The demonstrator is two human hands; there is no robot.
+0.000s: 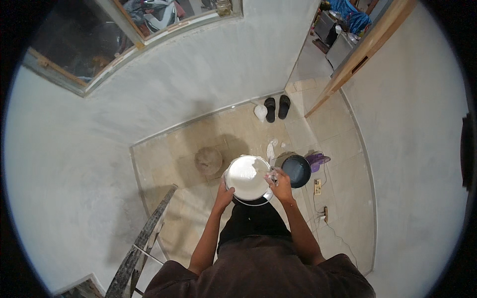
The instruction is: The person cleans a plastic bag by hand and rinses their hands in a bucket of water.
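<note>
Close in front of the person's dark trousers [253, 222], at mid-body: white bucket [247, 199], round, held off the floor, with white contents [244, 181] smooth and bright across most of its mouth.

Left hand [225, 195]: clamped on the bucket's left side, thumb over the rim, fingers out of sight round the wall. Right hand [280, 186]: at the right rim, fingers bent and smeared white; cannot tell whether it grips the rim or a small tool.

Handling (judged): probably heavy for its size if filled deep, depth not visible. Wall likely stiff, with slight give; not fragile. Contents look thick and wet, so smeared rim likely slippery. Best hold: both sides under the rim, or a palm beneath. Pale arc at the near edge looks like the bail; usable for carrying, but would let the bucket swing.

Orientation: mouth faces up toward the camera; long axis runs roughly upright, exact tilt not readable. Round mouth gives no pointing direction; the bail arc bows toward the person.

Beyond, right: dark bucket [308, 175] on the tiled floor [186, 226], near a purple fan [316, 160]. Farther: black sandals [270, 110] by the wall [198, 69].
</note>
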